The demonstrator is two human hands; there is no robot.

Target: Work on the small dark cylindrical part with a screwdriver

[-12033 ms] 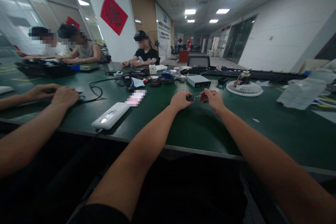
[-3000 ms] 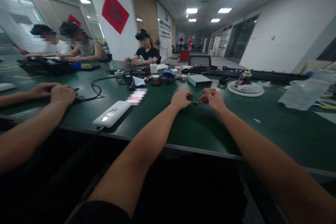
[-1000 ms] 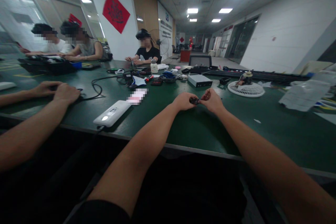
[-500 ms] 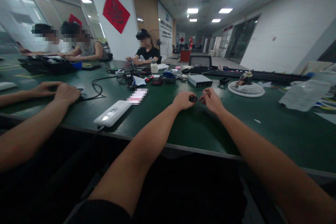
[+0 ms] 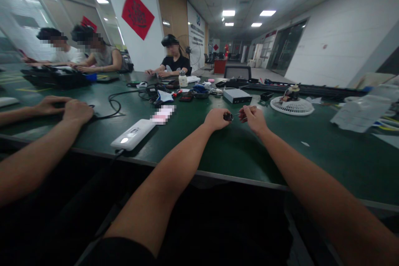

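My left hand point(image 5: 214, 119) pinches a small black part point(image 5: 228, 116) above the green work table point(image 5: 249, 162). My right hand point(image 5: 254, 119) grips a thin metal tool point(image 5: 241, 113), perhaps a small screwdriver, with its tip close to the black part. Fingers hide most of that part, so its exact kind is unclear. Both hands are held near each other, a little above the table top.
A co-worker's hands point(image 5: 75, 111) rest on a black cable at left. Beside them lie a white power bank point(image 5: 132, 134) and a blurred pink-white label. Farther off are a metal box point(image 5: 237, 96), a round white fan point(image 5: 292, 107), and scattered electronics. Other people sit at the far end.
My hands have drawn slightly apart. The right hand has moved right, and the thin metal tool now shows between the hands.
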